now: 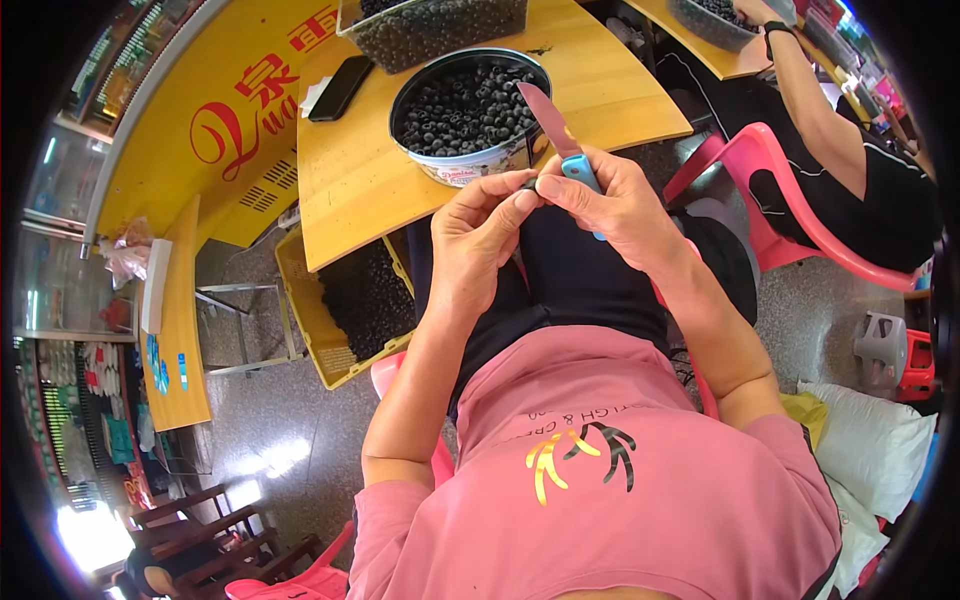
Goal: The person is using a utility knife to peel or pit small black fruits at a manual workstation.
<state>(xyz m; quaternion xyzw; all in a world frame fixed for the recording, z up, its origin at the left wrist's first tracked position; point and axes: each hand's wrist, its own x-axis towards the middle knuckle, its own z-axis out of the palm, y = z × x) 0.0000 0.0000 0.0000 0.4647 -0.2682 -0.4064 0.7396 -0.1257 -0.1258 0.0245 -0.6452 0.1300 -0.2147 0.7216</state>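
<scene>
In my right hand [622, 205] is a knife [552, 120] with a blue handle and a reddish blade, its tip pointing up and left. My left hand [478, 235] pinches a small dark round fruit [530, 184] between thumb and fingertips, and the right thumb meets it there. The fingers mostly hide that fruit. Just beyond both hands, a round tub [460, 168] stands on the table, filled with small dark round fruits [465, 110] like blueberries; I cannot tell their exact kind.
A clear box [440, 38] of dark fruits and a black phone [341, 88] lie on the wooden table [605, 85]. Below its left edge sits a yellow crate [325, 355] holding dark pieces. A co-worker's arm [815, 115] and pink chair [775, 190] are at the right.
</scene>
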